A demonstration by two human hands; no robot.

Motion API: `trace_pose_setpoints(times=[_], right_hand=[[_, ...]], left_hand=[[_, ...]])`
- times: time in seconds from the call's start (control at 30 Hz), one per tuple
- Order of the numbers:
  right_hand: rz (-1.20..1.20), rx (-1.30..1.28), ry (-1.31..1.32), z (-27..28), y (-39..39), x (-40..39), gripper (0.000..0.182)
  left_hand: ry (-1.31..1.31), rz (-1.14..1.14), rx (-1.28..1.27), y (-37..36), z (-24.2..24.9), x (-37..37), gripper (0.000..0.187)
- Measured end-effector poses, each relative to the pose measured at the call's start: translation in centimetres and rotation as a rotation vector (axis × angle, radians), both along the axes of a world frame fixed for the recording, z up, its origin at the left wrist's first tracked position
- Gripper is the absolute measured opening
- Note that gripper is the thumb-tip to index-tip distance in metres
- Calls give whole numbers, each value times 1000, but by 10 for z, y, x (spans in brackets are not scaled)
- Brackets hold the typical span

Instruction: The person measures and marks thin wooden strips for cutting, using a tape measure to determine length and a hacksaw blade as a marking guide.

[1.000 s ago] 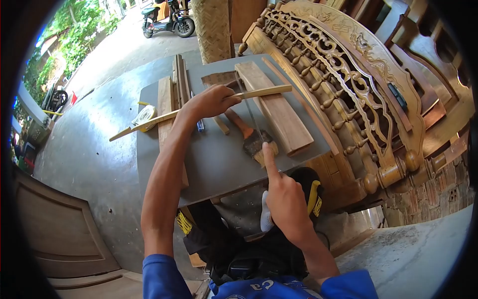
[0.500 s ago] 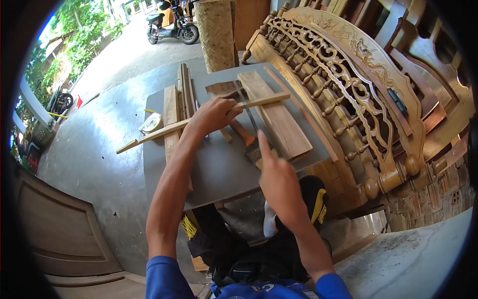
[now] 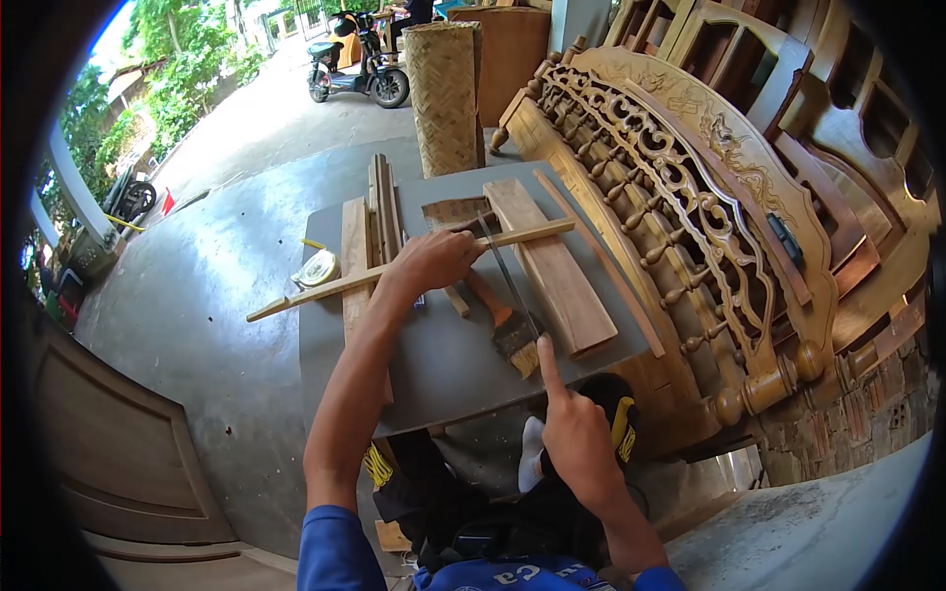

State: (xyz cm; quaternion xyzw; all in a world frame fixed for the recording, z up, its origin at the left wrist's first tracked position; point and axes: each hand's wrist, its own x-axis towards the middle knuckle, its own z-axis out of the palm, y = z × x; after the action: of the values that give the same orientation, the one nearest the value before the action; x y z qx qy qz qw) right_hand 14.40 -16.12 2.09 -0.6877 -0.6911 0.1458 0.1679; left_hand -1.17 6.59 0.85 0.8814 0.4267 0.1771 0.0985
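Two bare hands are at the counter (image 3: 434,389), the nearer one below a dark-bristle-topped brush (image 3: 514,343). Nearest, a blue shirt (image 3: 537,574) shows the white letters "Ca"; the rest of its writing is unclear. The right hand (image 3: 579,431) extends its index finger, the other fingers curled in; whether they enclose anything cannot be told. Its fingertip is at the near end of a thin metal blade (image 3: 509,276), which slants just right of the brush. In the previous frame that fingertip was farther up the blade and covered part of the brush; now the bristles show.

Beyond the brush, the left hand (image 3: 439,258) has its fingers closed narrow on a wooden strip (image 3: 527,233). The blade's far part crosses the strip, just beside these fingers. The strip spans a narrow board (image 3: 355,315) left of the brush and a wide board (image 3: 554,276) right of it. Farther left of the brush is a tape measure (image 3: 316,269), any label too small to read. Carved furniture (image 3: 690,197) stands right of the brush; far beyond it are a woven roll (image 3: 443,98) and a motorbike (image 3: 370,69).
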Motion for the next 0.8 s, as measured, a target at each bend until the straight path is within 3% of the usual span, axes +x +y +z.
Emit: trace_pose_setpoints(times=[0.07, 0.17, 0.27, 0.4, 0.6, 0.73, 0.8], right_hand=[[-1, -33, -14, -1, -3, -4, 75], [-3, -31, -24, -4, -2, -8, 75], [9, 65, -12, -3, 28, -14, 75], [-51, 173, 22, -15, 89, -29, 73], [-32, 85, 3, -1, 25, -21, 65], [-43, 136, 22, -3, 90, -28, 64], [-49, 141, 25, -4, 67, -30, 65]], left_hand=[[-79, -129, -166, 15, -2, -4, 38], [-130, -126, -475, 20, 5, -6, 36], [-79, -198, -151, 12, -1, -9, 32], [-126, -110, -99, 7, -1, -6, 28], [-136, -118, -6, 0, -2, -9, 26], [-81, -65, 25, -2, 0, -6, 25], [-73, -63, 3, -3, -1, -6, 24]])
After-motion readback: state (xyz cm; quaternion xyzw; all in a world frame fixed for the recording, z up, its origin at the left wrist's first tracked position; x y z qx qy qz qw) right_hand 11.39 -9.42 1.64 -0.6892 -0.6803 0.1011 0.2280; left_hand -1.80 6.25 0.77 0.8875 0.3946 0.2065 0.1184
